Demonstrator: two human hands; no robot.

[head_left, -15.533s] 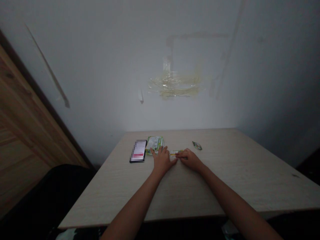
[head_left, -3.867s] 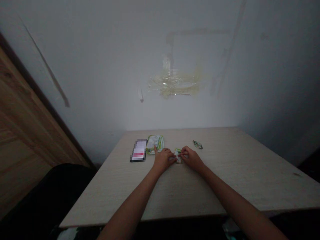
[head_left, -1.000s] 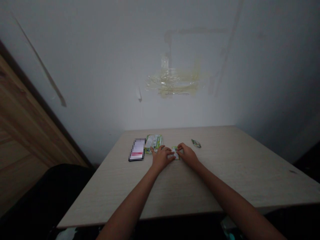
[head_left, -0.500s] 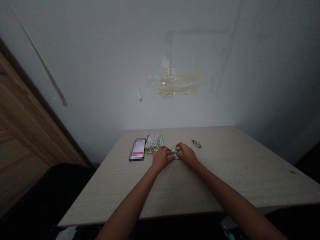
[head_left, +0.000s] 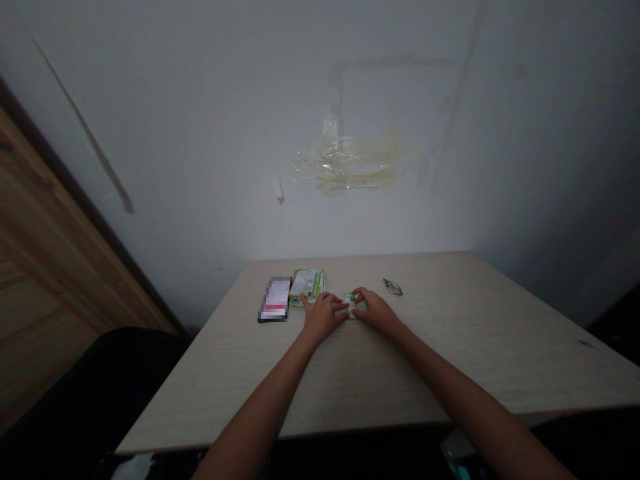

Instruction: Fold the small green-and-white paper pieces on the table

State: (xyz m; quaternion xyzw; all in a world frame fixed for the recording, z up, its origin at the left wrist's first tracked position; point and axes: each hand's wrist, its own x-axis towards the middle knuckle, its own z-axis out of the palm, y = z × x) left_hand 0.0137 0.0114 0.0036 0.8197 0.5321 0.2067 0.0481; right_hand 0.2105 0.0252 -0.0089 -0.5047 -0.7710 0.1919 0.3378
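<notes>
A small green-and-white packet (head_left: 350, 305) lies flat on the table between my two hands. My left hand (head_left: 320, 320) is palm down, with its index finger and thumb on the packet's left edge and its other fingers spread out. At the packet's right side, my right hand (head_left: 376, 311) has thumb and index finger on the edge, curved around it. Just beyond my left fingers lies a larger green-and-white packet (head_left: 307, 283). A smaller, dark green crumpled wrapper piece (head_left: 393, 287) rests to the right, past my right hand.
A phone (head_left: 275, 299) with a lit, blurred screen lies left of the larger packet. The pale wooden table (head_left: 450, 360) meets a grey wall (head_left: 200, 133) with peeling clear tape (head_left: 350, 167). A black chair-like shape (head_left: 100, 387) stands at the left.
My right hand has shifted very slightly, its thumb and index finger a little further apart at the packet's edge. My left hand and the other things stay put.
</notes>
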